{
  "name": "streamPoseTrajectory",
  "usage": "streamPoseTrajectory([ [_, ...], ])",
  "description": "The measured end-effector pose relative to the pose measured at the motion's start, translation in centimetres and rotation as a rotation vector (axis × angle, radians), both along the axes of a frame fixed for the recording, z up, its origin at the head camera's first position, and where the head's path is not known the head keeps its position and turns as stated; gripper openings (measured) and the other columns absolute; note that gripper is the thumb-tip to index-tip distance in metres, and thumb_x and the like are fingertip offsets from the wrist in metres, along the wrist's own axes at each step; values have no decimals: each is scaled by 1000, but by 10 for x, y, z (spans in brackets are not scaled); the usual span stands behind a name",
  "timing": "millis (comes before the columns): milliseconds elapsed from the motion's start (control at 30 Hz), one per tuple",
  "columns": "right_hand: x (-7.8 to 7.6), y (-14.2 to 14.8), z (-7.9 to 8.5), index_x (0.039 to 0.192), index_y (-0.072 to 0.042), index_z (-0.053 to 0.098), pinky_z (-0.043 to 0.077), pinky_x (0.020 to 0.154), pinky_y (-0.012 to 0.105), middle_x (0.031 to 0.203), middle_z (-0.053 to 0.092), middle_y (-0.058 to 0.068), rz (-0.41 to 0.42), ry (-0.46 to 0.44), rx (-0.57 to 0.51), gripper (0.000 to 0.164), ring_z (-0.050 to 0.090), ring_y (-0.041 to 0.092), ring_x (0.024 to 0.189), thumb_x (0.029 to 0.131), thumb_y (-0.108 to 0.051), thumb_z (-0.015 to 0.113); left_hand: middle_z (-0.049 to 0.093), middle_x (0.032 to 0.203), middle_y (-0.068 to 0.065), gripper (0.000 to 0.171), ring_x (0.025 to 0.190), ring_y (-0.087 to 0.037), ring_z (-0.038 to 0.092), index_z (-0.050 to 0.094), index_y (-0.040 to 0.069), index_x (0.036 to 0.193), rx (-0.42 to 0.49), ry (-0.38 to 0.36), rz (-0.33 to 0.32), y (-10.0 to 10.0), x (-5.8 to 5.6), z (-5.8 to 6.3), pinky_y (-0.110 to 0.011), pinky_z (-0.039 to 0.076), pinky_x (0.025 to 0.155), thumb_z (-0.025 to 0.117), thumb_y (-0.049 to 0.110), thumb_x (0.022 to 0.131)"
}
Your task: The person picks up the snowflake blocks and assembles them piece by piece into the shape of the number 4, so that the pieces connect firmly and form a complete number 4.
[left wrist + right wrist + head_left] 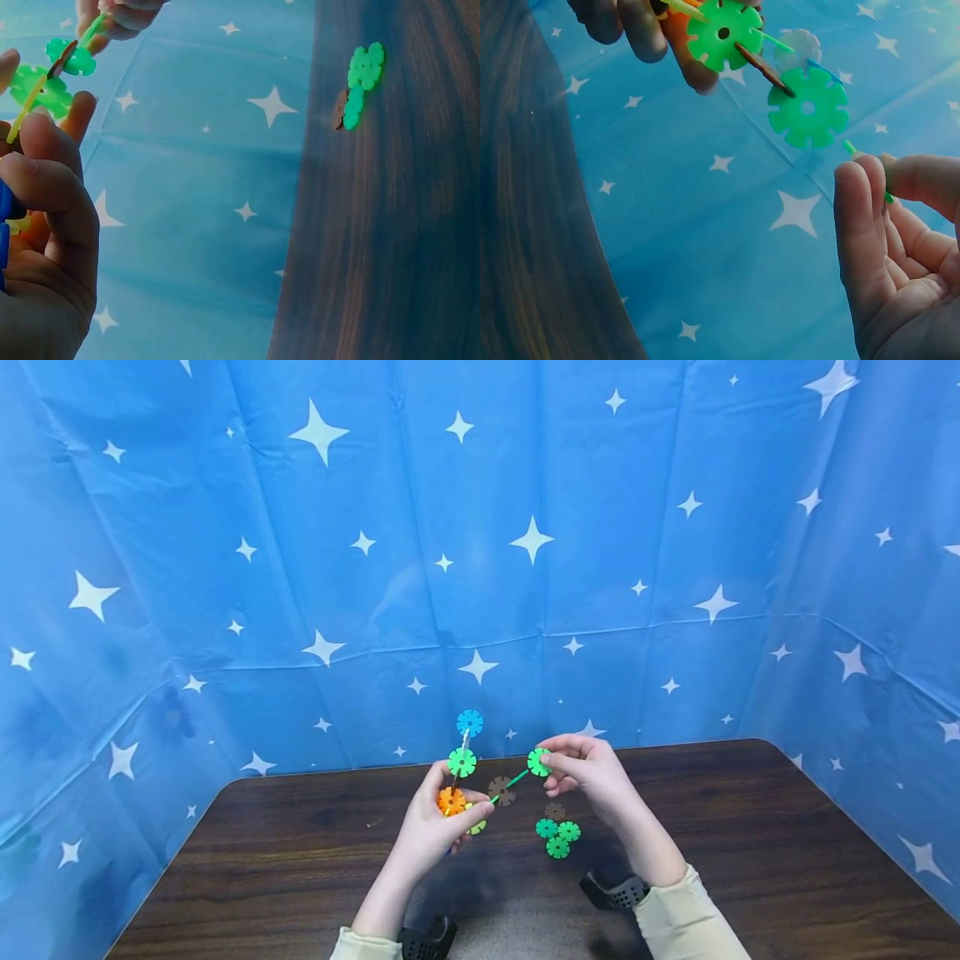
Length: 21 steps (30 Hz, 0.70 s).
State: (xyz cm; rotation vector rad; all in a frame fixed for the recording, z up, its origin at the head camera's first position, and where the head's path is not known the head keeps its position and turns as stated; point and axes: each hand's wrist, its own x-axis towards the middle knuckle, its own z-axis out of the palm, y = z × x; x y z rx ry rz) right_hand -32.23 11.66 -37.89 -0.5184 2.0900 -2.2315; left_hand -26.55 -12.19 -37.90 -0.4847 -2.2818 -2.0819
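In the head view, the left hand [435,829] grips the joined discs [462,762] in the air, over the table [300,860]; the right hand [596,772] pinches one green disc [537,762] near them. In the left wrist view, the loose discs [366,66] on the table look thin, light, rather stiff. In the right wrist view, I judge that twisting may loosen the slotted joints; better to hold each disc near its edge.

Four discs [557,841] lie on the table [720,810] before the curtain [480,593], right of the joined discs [461,768].
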Motion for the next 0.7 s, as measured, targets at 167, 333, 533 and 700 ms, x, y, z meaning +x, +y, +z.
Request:
streamPoseTrajectory([
  [167,1,-4,-1,114,16,58,56,56,33,77,65,5,-3,-5,34,30,60,12,55,91,-3,63,72,91,-10,45,49,-17,53,47,10,118,-10,-1,2,1,1,1,-25,44,43,76,7,84],
  [333,2,-7,-2,113,15,60,56,55,31,77,66,6,1,-6,48,29,60,12,54,91,-4,64,72,91,-10,46,49,-16,53,47,10,120,-11,-4,-2,0,0,-1,-25,44,43,75,7,84],
  [533,2,-9,-4,109,14,62,56,55,32,74,65,6,-17,4,70,26,60,12,54,91,-3,64,71,91,-11,47,48,-18,50,46,11,120,13,-29,0,0,-3,-5,-24,41,41,76,6,84],
  [700,2,-10,-5,108,15,62,57,56,33,74,65,6,-10,8,62,25,61,12,54,90,-2,65,71,92,-12,46,47,-23,48,47,11,119,22,-38,1,-2,-8,-10,-24,40,40,76,5,83],
])
